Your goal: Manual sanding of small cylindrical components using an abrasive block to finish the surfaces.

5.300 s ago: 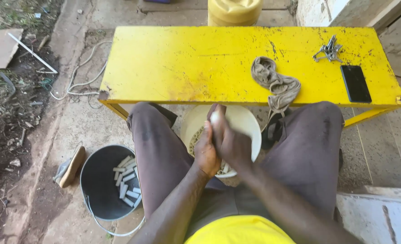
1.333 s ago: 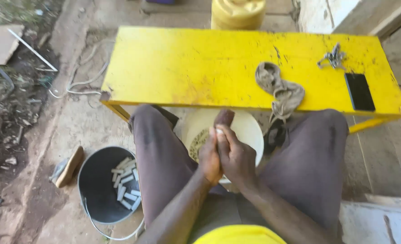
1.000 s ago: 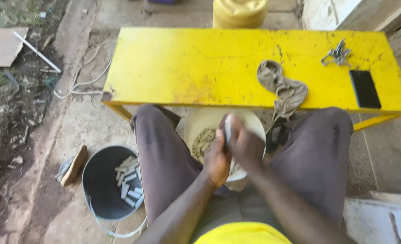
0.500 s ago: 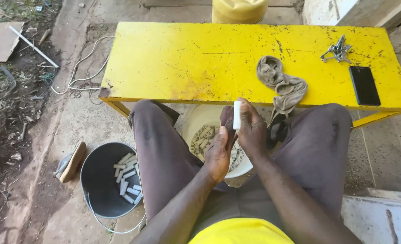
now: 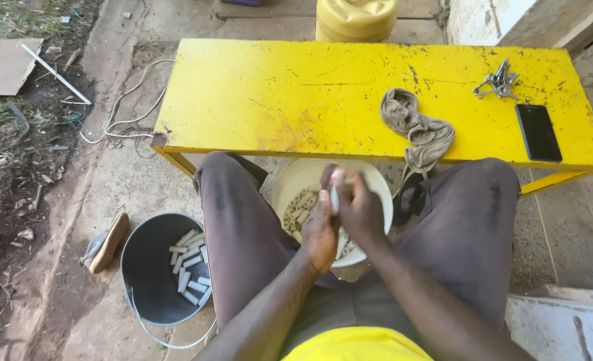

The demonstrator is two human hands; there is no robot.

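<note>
I sit with a white bucket (image 5: 376, 190) between my knees; several short pale cylinders (image 5: 299, 208) lie in it. My left hand (image 5: 320, 230) and my right hand (image 5: 358, 207) are pressed together above the bucket, with one small white cylinder (image 5: 334, 196) squeezed upright between them. A dark grey bucket (image 5: 150, 267) stands on the ground by my left leg and holds several white cylinders (image 5: 190, 264).
A yellow bench (image 5: 296, 100) stands in front of my knees, with a crumpled grey rag (image 5: 417, 130), a black phone (image 5: 538, 132) and a bunch of metal pieces (image 5: 498, 80) on it. A yellow jerrycan (image 5: 356, 17) is behind it. White cord (image 5: 126, 113) and a sandal (image 5: 109, 242) lie at left.
The white cylinder stood up above my fingers half a second ago; now my hands have closed over it and dropped slightly toward the white bucket.
</note>
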